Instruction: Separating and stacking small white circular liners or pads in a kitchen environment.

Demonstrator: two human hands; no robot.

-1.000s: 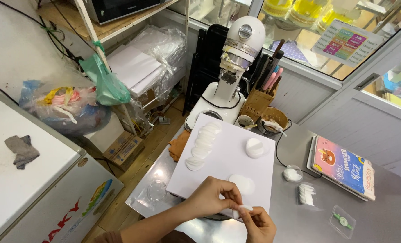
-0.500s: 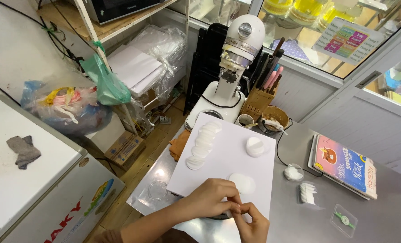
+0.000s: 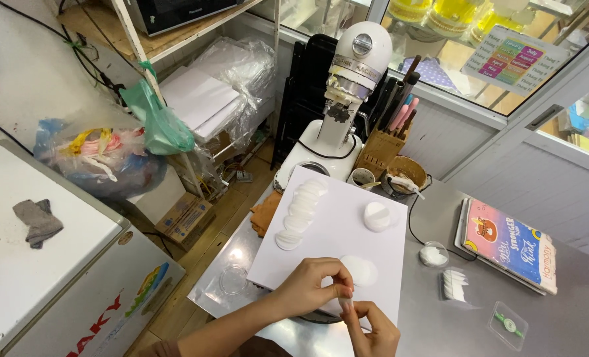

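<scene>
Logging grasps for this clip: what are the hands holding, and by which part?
Both hands, left and right, pinch a small white piece between their fingertips, above the white board. Which part is gripped cannot be told.

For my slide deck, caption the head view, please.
Both hands pinch a small white piece over a white rectangular board bearing white discs.

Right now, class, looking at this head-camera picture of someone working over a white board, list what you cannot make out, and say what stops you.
- Small pale piece pinched between left hand and right hand: too small, fingers cover most of it.
- Dark round base under the white board: hidden by board and hands.
- Right hand's wrist: cut off by the bottom edge.
- Contents of the clear packet: too small.
</scene>
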